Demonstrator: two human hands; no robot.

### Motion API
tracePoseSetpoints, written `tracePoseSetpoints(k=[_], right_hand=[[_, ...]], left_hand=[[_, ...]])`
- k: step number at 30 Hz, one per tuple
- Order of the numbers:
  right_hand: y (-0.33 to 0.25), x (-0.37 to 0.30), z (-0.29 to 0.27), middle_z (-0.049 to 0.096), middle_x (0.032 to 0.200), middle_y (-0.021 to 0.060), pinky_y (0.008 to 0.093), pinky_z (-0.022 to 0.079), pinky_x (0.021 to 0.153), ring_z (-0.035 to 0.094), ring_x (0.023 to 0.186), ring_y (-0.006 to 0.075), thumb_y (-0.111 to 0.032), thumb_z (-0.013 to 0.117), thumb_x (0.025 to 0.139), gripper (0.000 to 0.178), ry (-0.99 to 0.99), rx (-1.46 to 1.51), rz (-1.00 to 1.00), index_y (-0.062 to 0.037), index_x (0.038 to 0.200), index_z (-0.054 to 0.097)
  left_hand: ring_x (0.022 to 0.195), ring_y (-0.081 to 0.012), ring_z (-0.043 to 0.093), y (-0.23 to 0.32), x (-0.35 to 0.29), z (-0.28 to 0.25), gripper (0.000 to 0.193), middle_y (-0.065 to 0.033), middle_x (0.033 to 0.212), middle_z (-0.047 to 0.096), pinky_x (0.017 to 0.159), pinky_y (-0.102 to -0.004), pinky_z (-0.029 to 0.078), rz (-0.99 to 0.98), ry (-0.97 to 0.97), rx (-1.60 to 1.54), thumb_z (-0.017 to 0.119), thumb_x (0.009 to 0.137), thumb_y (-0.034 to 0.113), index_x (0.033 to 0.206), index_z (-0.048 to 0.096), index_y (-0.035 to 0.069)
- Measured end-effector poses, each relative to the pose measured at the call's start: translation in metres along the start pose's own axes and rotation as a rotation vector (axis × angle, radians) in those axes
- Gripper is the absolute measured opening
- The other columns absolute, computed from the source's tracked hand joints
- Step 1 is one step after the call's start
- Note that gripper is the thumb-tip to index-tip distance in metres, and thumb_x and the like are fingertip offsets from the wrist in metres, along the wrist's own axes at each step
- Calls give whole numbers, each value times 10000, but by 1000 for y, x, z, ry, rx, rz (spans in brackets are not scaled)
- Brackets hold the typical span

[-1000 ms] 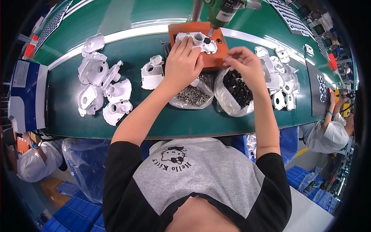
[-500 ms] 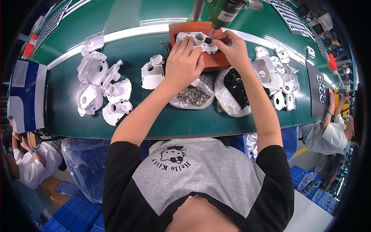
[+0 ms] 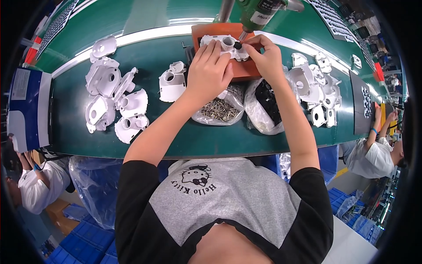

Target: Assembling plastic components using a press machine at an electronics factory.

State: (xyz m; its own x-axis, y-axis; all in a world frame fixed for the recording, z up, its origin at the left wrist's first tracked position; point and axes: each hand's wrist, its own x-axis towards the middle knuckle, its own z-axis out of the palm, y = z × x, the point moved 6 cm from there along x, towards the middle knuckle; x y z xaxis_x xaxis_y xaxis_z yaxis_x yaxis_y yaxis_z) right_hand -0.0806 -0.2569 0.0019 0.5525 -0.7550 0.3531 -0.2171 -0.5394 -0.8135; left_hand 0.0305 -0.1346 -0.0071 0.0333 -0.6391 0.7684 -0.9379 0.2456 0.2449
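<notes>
A white plastic housing (image 3: pixel 228 42) with a round collar lies on an orange block (image 3: pixel 246 70). My left hand (image 3: pixel 207 70) holds its left side, the fingers lying together over it. At the right end of the housing, beside its collar, sits a small black part (image 3: pixel 238 45). My right hand (image 3: pixel 266 55) is closed in a pinch at that part; its fingertips partly hide the contact. Just above these fingertips, the metal bit (image 3: pixel 243 35) of a green power driver (image 3: pixel 259 15) points down.
Loose white housings lie left (image 3: pixel 104 77) and right (image 3: pixel 307 83) on the green bench (image 3: pixel 176 136). Near my wrists are a bag of screws (image 3: pixel 224 110) and a bag of black parts (image 3: pixel 263 121). A blue-and-white box (image 3: pixel 30 105) stands far left; people work at both sides.
Both my hands keep nearly the same pose on the housing and black part. The view has shifted slightly, and the people at the sides have moved a little.
</notes>
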Motion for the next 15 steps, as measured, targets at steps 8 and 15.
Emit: tracePoseSetpoints(k=[8, 15], right_hand=[[11, 14, 1, 680, 816, 59, 257, 499, 693, 624, 738, 111, -92, 666, 827, 141, -14, 128, 100, 27, 903, 651], [13, 16, 9, 679, 819, 59, 259, 501, 699, 621, 735, 120, -105, 666, 818, 161, -47, 42, 111, 20, 918, 657]], left_hand=[[1134, -377, 557, -1, 0, 1, 235, -220, 1164, 603, 1001, -484, 405, -37, -46, -3, 623, 798, 140, 1003, 620, 25], [1079, -386, 576, 0, -1, -1, 223, -252, 1104, 608, 985, -480, 421, -8, -2, -6, 627, 769, 142, 942, 613, 2]])
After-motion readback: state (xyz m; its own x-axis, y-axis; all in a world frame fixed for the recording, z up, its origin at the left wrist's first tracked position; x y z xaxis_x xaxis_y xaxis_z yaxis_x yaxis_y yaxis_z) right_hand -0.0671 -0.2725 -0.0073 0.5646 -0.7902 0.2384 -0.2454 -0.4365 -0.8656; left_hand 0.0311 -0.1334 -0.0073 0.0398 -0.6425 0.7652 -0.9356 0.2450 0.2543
